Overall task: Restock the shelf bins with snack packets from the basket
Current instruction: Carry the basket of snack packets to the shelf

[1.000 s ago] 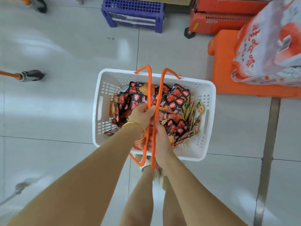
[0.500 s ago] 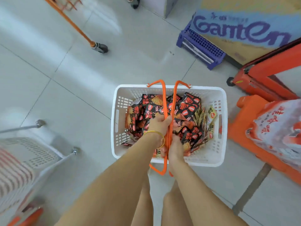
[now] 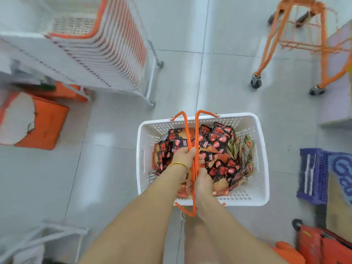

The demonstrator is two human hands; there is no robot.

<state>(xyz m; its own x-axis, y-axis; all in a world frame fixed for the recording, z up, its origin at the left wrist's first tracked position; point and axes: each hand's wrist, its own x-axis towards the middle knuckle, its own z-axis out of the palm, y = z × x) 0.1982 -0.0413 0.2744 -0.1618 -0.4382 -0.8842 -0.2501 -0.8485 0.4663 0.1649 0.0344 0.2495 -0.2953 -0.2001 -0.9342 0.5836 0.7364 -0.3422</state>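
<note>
I am gripping the two orange handles [image 3: 194, 169] with both hands, my right hand [image 3: 202, 180] nearest and my left hand [image 3: 182, 158] just beyond it, fingers [image 3: 192, 150] curled round them. The white basket [image 3: 264, 159] is hanging below, right of centre frame, with snack packets [image 3: 219, 141] heaped inside. A stack of baskets [image 3: 106, 50] is standing at upper left.

**Item counts.** One white basket [image 3: 264, 149] is showing at 4 o'clock, bearing two orange handles [image 3: 185, 130]. One left hand [image 3: 183, 156] and one right hand [image 3: 202, 181] are gripping them, and one gold bangle [image 3: 178, 164] is circling the left wrist. Snack packets [image 3: 219, 141] are lying heaped, well over twenty and too overlapped to count exactly. One stack of nested baskets [image 3: 106, 54] is showing at 10 o'clock, one orange wheeled frame [image 3: 323, 54] at 1 o'clock, and one blue crate [image 3: 312, 180] at 3 o'clock.
</note>
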